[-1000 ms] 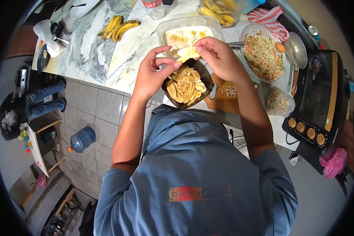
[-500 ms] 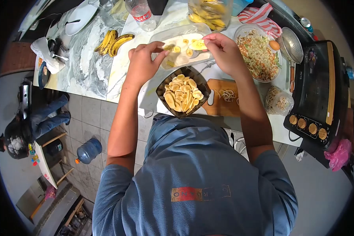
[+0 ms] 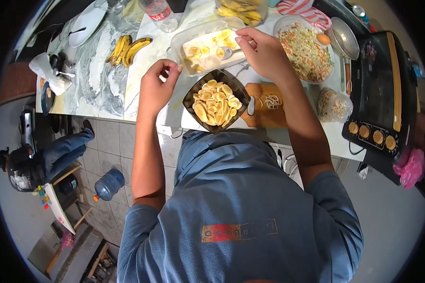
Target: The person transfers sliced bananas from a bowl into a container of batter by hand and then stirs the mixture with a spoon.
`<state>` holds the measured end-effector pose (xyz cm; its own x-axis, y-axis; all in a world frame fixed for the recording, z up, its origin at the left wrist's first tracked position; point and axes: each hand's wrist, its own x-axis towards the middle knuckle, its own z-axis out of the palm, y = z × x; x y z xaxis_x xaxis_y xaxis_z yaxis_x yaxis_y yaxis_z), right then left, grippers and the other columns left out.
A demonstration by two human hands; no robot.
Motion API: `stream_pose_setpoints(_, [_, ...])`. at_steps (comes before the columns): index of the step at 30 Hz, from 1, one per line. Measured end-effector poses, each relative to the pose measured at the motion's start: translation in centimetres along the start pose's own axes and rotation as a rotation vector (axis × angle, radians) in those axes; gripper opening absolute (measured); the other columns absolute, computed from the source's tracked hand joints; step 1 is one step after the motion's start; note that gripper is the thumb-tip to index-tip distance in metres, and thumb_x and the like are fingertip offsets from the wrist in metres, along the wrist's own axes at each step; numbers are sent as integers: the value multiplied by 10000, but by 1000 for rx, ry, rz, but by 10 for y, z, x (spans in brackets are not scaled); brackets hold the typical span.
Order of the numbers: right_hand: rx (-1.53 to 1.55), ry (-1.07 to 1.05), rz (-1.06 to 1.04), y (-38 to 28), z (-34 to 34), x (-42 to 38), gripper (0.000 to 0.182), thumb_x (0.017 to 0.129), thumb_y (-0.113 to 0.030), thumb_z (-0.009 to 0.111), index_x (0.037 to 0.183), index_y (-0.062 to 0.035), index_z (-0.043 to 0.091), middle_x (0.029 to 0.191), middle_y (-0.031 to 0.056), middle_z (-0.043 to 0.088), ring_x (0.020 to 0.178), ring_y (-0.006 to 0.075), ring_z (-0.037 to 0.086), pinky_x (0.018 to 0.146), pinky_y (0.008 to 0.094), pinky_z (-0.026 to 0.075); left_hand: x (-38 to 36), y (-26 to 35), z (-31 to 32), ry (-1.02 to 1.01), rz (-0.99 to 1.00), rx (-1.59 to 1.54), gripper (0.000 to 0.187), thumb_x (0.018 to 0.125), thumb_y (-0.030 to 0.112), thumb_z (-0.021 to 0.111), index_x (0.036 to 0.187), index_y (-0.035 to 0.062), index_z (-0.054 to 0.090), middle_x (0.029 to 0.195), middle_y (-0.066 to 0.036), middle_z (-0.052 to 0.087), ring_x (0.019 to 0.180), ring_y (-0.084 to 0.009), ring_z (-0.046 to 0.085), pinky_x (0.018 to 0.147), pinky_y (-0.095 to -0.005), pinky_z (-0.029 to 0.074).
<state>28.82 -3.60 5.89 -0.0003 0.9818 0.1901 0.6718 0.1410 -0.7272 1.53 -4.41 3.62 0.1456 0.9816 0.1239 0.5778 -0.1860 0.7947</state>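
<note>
A clear plastic container [image 3: 175, 47] holds white powder like flour, with several yellow plantain slices [image 3: 222, 35] and a spoon [image 3: 227, 53] in it. My right hand [image 3: 264, 53] has its fingers closed at the container's right rim. At the opposite end, the curled fingers of my left hand [image 3: 159, 85] meet the near left corner; the exact contact is partly hidden. Just below stands a dark square bowl [image 3: 190, 101] heaped with sliced plantain [image 3: 216, 104].
A wooden cutting board [image 3: 264, 113] lies right of the bowl, beside a bowl of chopped vegetables [image 3: 307, 54] with an egg [image 3: 323, 38]. Far right is a toaster oven [image 3: 370, 99]. Ripe plantains [image 3: 130, 49] and a plastic bottle [image 3: 161, 16] stand beyond. Another person [image 3: 28, 162] is at left.
My right hand has let go of a plantain slice, which lies in the flour now. My left hand has drawn back from over the container to its left corner. The container has turned slightly.
</note>
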Motion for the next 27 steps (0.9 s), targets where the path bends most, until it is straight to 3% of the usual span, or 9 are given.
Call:
stream_pose_setpoints(2, [61, -87, 50, -7, -8, -19, 282, 889, -218, 641, 1124, -64, 654, 916, 104, 712, 674, 167, 614, 661, 303, 503, -5, 4, -1, -121, -188, -83, 166, 894, 159, 693, 863, 12, 621, 756, 29, 582, 702, -44, 487, 622, -202, 401])
stream_pose_setpoints(4, [107, -99, 90, -11, -11, -39, 271, 858, -190, 669, 1096, -60, 661, 893, 86, 709, 628, 146, 563, 620, 298, 488, -8, 0, 3, -146, -159, -124, 193, 902, 163, 689, 820, 17, 592, 727, 43, 552, 662, -31, 463, 604, -199, 387])
stream_pose_setpoints(6, [26, -326, 33, -9, -7, -57, 262, 838, -181, 681, 1064, -51, 664, 893, 82, 707, 641, 134, 562, 613, 290, 487, -11, -2, 4, -226, -195, -71, 199, 897, 172, 698, 829, 14, 599, 711, 47, 547, 654, -28, 456, 595, -198, 385])
stream_pose_setpoints(8, [61, -380, 92, -2, 11, -77, 250, 815, -146, 680, 1040, -38, 661, 892, 106, 698, 697, 191, 612, 662, 320, 507, -14, 2, 4, -271, -192, -51, 200, 896, 174, 700, 833, 12, 601, 705, 49, 544, 651, -26, 454, 594, -195, 385])
stream_pose_setpoints(10, [15, -348, -86, -6, 23, -92, 238, 800, -105, 670, 1025, -29, 661, 898, 141, 685, 788, 284, 646, 737, 367, 517, -14, 2, 5, -310, -187, -32, 202, 895, 176, 703, 837, 10, 604, 698, 51, 542, 647, -24, 452, 593, -192, 386])
stream_pose_setpoints(11, [20, -458, -43, -8, 24, -99, 276, 770, -72, 666, 1043, -32, 656, 982, 144, 671, 907, 334, 635, 821, 400, 502, -15, 0, 5, -312, -170, -52, 199, 893, 177, 705, 847, 7, 611, 703, 51, 546, 648, -23, 454, 593, -191, 388])
stream_pose_setpoints(15, [-129, -496, -82, -16, 33, -107, 382, 746, -87, 670, 1125, -52, 634, 1147, 101, 624, 1014, 304, 603, 889, 394, 474, -15, -8, 3, -310, -154, -110, 181, 896, 173, 702, 892, 6, 632, 732, 49, 559, 666, -22, 463, 606, -188, 395])
stream_pose_setpoints(21, [-169, -506, -162, -16, 39, -108, 406, 782, -112, 650, 1183, -68, 606, 1225, 96, 585, 1110, 297, 548, 943, 407, 435, -16, -17, 4, -305, -166, -207, 158, 909, 159, 685, 940, 11, 638, 775, 47, 565, 704, -27, 472, 635, -182, 396])
stream_pose_setpoints(27, [-247, -544, -173, -19, 34, -104, 354, 773, -125, 669, 1120, -79, 618, 1106, 102, 597, 1040, 300, 556, 923, 415, 434, -22, -16, 5, -308, -164, -222, 170, 912, 162, 682, 965, 5, 644, 780, 45, 571, 718, -25, 473, 637, -182, 393])
